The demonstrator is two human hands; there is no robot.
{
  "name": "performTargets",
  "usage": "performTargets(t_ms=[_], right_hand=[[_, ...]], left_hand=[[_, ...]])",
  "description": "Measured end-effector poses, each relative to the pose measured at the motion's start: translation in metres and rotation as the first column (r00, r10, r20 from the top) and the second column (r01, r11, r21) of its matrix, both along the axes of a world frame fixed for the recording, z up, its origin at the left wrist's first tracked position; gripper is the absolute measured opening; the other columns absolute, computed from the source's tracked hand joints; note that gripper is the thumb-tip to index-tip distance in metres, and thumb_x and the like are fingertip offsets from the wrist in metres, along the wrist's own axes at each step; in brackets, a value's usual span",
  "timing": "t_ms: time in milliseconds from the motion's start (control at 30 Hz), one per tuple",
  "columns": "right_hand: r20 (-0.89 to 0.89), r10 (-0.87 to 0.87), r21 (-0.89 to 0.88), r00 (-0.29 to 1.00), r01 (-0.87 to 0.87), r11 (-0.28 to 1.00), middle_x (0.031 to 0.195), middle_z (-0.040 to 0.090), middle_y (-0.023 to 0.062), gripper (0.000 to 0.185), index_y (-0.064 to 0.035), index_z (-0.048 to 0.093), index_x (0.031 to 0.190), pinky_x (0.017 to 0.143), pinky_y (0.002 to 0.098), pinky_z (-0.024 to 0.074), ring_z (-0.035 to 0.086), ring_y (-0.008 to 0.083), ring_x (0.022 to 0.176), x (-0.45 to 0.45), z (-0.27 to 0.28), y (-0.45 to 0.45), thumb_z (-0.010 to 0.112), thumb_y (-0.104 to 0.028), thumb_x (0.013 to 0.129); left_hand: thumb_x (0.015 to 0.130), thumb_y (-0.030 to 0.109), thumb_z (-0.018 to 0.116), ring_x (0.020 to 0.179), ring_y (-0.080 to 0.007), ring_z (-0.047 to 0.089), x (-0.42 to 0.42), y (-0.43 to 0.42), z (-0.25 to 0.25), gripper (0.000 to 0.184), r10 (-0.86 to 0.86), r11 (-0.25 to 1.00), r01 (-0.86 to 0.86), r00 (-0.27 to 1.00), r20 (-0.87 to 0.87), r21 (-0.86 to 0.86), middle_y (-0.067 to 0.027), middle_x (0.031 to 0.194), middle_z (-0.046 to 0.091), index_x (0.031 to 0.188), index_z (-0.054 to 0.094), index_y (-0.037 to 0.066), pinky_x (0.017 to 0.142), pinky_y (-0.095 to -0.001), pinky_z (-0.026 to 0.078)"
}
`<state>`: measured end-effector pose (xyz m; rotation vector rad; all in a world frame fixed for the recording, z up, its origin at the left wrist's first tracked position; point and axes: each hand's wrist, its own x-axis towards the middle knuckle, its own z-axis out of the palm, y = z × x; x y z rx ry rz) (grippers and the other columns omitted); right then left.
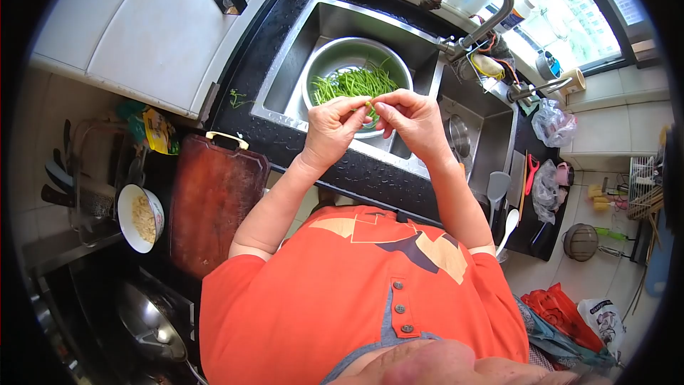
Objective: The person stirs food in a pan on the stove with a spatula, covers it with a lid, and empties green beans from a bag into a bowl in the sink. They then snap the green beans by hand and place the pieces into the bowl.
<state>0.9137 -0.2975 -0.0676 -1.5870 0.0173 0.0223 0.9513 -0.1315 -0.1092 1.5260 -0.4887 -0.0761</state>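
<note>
A steel basin [311, 64] sits in the left sink, with a heap of thin green stems, like string beans or chives, [353, 83] inside. Just over the basin's near rim, the fingertips of my left hand [333, 128] and my right hand [415, 122] meet in a pinch. A small yellow-green piece of stem [369, 105] shows between them. My fingers hide most of that piece. Both hands are closed and clear of the heap below.
A steel faucet [507, 1] arches behind the double sink [285, 64]. Left of me stand a wooden cutting board [214, 203] and a white bowl [130, 224] of pale food. Green scraps [237, 98] lie on the black counter. Utensils, including a grey spatula [497, 187], are at right.
</note>
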Motion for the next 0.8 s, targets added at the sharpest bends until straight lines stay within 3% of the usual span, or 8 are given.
performTargets(t_ms=[67, 167, 333, 433, 533, 600, 700, 800], right_hand=[[0.006, -0.019, -0.051, 1.000, 0.019, 0.999, 0.076, 0.067, 0.0072, 0.010, 0.0036, 0.066, 0.094, 0.054, 0.0216, 0.0512, 0.063, 0.0090, 0.063, -0.003, 0.003, 0.005, 0.063, -0.001, 0.086], [0.015, -0.057, -0.115, 0.998, 0.058, 0.992, 0.078, 0.067, 0.0069, 0.008, 0.0038, 0.065, 0.090, 0.054, 0.0217, 0.0515, 0.063, 0.0091, 0.062, -0.005, 0.006, 0.012, 0.064, -0.001, 0.085], [0.067, -0.067, -0.299, 0.995, 0.084, 0.950, 0.075, 0.066, 0.0042, 0.007, 0.0034, 0.065, 0.085, 0.054, 0.0212, 0.0502, 0.063, 0.0086, 0.062, -0.002, 0.003, 0.017, 0.064, -0.003, 0.083], [0.007, -0.058, -0.169, 0.998, 0.058, 0.984, 0.071, 0.064, 0.0026, 0.007, 0.0016, 0.064, 0.083, 0.052, 0.0212, 0.0480, 0.061, 0.0080, 0.060, -0.001, 0.001, 0.013, 0.062, -0.005, 0.084], [-0.064, -0.159, 0.054, 0.985, 0.163, 0.985, 0.066, 0.060, 0.0010, 0.004, -0.0006, 0.063, 0.084, 0.047, 0.0200, 0.0421, 0.055, 0.0062, 0.053, 0.002, -0.006, -0.005, 0.062, -0.005, 0.083], [-0.033, -0.277, 0.015, 0.960, 0.277, 0.961, 0.065, 0.059, 0.0010, 0.006, -0.0007, 0.064, 0.084, 0.047, 0.0197, 0.0418, 0.054, 0.0064, 0.052, 0.002, -0.010, -0.024, 0.062, -0.006, 0.084], [-0.032, -0.346, 0.131, 0.938, 0.347, 0.929, 0.070, 0.060, 0.0037, 0.006, -0.0002, 0.064, 0.086, 0.049, 0.0210, 0.0443, 0.056, 0.0084, 0.057, -0.003, -0.028, -0.064, 0.060, -0.006, 0.086], [-0.037, -0.207, 0.343, 0.978, 0.207, 0.916, 0.087, 0.064, 0.0113, 0.007, 0.0017, 0.061, 0.088, 0.058, 0.0241, 0.0505, 0.062, 0.0136, 0.069, -0.006, -0.030, -0.072, 0.057, -0.004, 0.087]], left_hand=[[0.082, 0.000, 0.062, 0.075, -0.0240, 0.067, -0.001, 0.002, 0.003, 0.019, 0.036, 0.990, -0.064, 0.976, 0.215, 0.126, -0.0136, 0.086, 0.068, 0.100, 0.066, 0.001, 0.067, -0.0300, 0.053], [0.081, -0.002, 0.063, 0.074, -0.0222, 0.068, -0.003, 0.003, 0.008, 0.020, 0.085, 0.973, -0.164, 0.911, 0.403, 0.165, -0.0133, 0.087, 0.069, 0.100, 0.068, 0.003, 0.065, -0.0284, 0.052], [0.080, -0.003, 0.064, 0.077, -0.0254, 0.068, -0.006, 0.007, 0.006, 0.022, 0.089, 0.966, -0.182, 0.900, 0.426, 0.182, -0.0144, 0.086, 0.068, 0.101, 0.068, 0.003, 0.067, -0.0301, 0.052], [0.083, -0.001, 0.063, 0.077, -0.0224, 0.069, -0.006, 0.008, 0.005, 0.019, 0.037, 0.971, -0.143, 0.882, 0.470, 0.192, -0.0138, 0.089, 0.069, 0.101, 0.067, 0.002, 0.067, -0.0287, 0.054], [0.092, 0.008, 0.057, 0.079, -0.0168, 0.069, -0.006, 0.012, 0.014, 0.017, 0.011, 0.969, -0.040, 0.993, -0.119, -0.245, -0.0108, 0.092, 0.068, 0.103, 0.065, -0.002, 0.070, -0.0260, 0.056], [0.094, 0.014, 0.054, 0.079, -0.0196, 0.069, 0.010, 0.027, 0.022, 0.018, 0.080, 0.852, -0.238, 0.939, -0.334, -0.466, -0.0124, 0.097, 0.067, 0.102, 0.063, 0.001, 0.069, -0.0272, 0.057], [0.095, 0.015, 0.052, 0.080, -0.0197, 0.069, 0.034, 0.068, 0.026, 0.019, 0.105, 0.692, -0.377, 0.896, -0.431, -0.616, -0.0133, 0.100, 0.066, 0.106, 0.061, 0.002, 0.066, -0.0260, 0.057], [0.096, 0.016, 0.052, 0.081, -0.0196, 0.068, 0.037, 0.066, 0.019, 0.022, 0.033, 0.832, -0.247, 0.916, -0.400, -0.497, -0.0124, 0.099, 0.066, 0.109, 0.061, 0.001, 0.067, -0.0255, 0.057]])
